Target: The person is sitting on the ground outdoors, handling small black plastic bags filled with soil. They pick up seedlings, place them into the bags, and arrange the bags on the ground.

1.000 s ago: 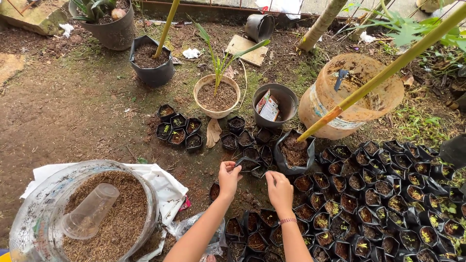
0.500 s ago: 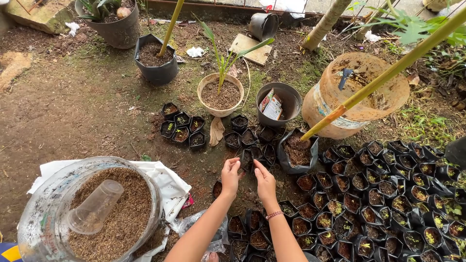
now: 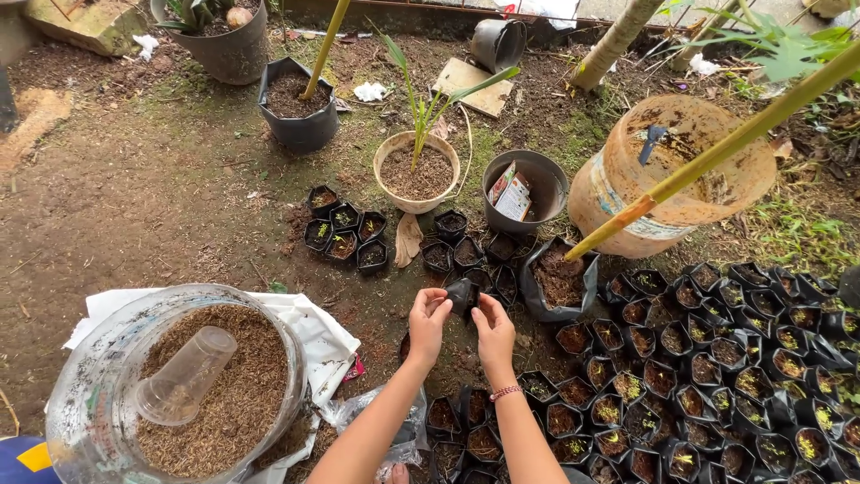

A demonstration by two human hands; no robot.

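My left hand (image 3: 428,320) and my right hand (image 3: 494,330) both pinch a small empty black plastic seedling bag (image 3: 463,294), holding it just above the ground between them. A red-beaded bracelet sits on my right wrist. Around my hands lie many small black seedling bags (image 3: 690,376) filled with soil, several with tiny green sprouts. A larger open black bag of dark soil (image 3: 560,278) stands just right of the held bag. At lower left is a clear round tub (image 3: 98,358) of brown husk mix with a clear plastic cup (image 3: 184,376) lying in it.
A beige pot with a young plant (image 3: 417,170), a grey pot holding seed packets (image 3: 524,188) and a big orange-brown bucket (image 3: 681,170) stand beyond. A slanted bamboo pole (image 3: 717,148) crosses at right. White cloth (image 3: 313,336) lies under the tub. More pots sit at the back.
My hands have drawn closer together and lifted the small black bag off the cluster; the view has shifted slightly down and left.
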